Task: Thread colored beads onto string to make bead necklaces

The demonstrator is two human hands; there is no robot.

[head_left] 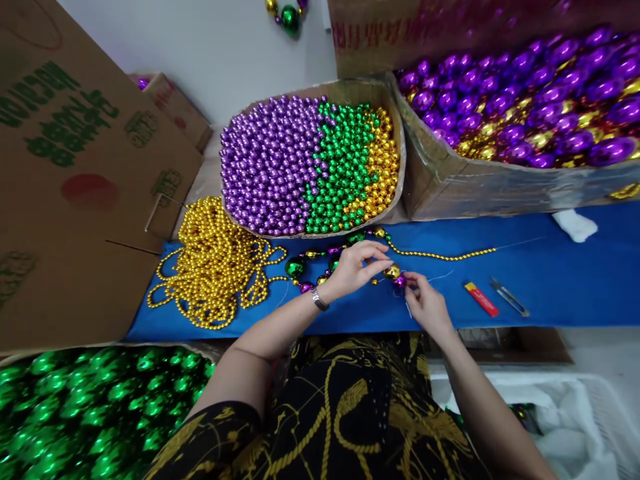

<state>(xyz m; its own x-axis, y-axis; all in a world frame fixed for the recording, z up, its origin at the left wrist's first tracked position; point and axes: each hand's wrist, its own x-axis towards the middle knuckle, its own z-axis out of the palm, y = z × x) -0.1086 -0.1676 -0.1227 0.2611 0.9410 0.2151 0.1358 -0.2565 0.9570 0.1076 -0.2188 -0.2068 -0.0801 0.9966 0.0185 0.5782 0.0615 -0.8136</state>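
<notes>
Over the blue cloth, my left hand (pixel 359 268) pinches a shiny gold bead (pixel 393 271) between thumb and fingers. Against that bead sits a purple bead (pixel 399 281), gripped by the fingertips of my right hand (pixel 424 303). Thin clear thread (pixel 443 275) trails off to the right of these beads. Behind and beside my left hand lies a strand of mixed beads with a large green bead (pixel 295 267), partly hidden by the hand. From it a string of small gold beads (pixel 443 256) runs right. One small gold bead (pixel 375 282) is just below my left fingertips.
A box of small purple, green and gold beads (pixel 270 167) stands behind my hands. Gold bead strands (pixel 210 267) are heaped left. A red and yellow lighter (pixel 481 299) and a cutter (pixel 509 297) lie right. Larger purple beads (pixel 520 100) fill a carton; green ones (pixel 100 407) sit lower left.
</notes>
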